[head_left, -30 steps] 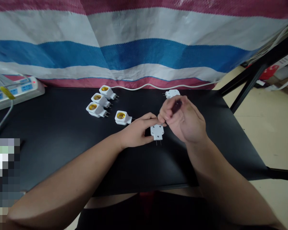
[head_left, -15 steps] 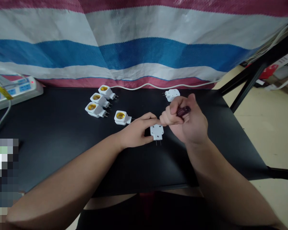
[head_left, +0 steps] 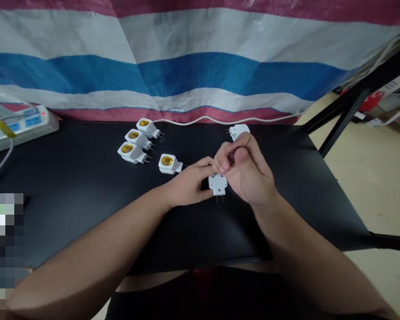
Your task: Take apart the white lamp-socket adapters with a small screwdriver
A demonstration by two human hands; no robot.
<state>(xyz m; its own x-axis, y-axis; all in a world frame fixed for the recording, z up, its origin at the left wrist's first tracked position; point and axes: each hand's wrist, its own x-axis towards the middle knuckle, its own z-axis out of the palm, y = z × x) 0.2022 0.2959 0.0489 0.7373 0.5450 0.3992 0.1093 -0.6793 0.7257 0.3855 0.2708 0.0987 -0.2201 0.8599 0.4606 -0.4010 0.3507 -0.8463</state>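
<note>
My left hand (head_left: 192, 181) steadies a white plug-in lamp holder (head_left: 218, 183) between thumb and fingers. This lamp holder lies with its screw-hole side up, its two prongs pointing toward me. Over its far end, my right hand (head_left: 248, 171) is closed around a screwdriver (head_left: 233, 154); only a bit of its dark red handle shows between the fingers, and the tip is hidden. Just left of my left hand sits another lamp holder (head_left: 168, 163), its brass-coloured socket facing up. Beyond my right hand lies one more lamp holder (head_left: 239, 130), back side up.
Three more lamp holders (head_left: 133, 152) stand in a slanted row at the left back of the black table (head_left: 86, 213). A power strip (head_left: 42, 122) with cables is at the far left. A white cord (head_left: 233, 121) runs along the back edge, before a striped sheet (head_left: 186, 73).
My right hand has turned and shifted slightly left, the fingers now covering most of the screwdriver handle. My left hand and the lamp holder stay in place.
</note>
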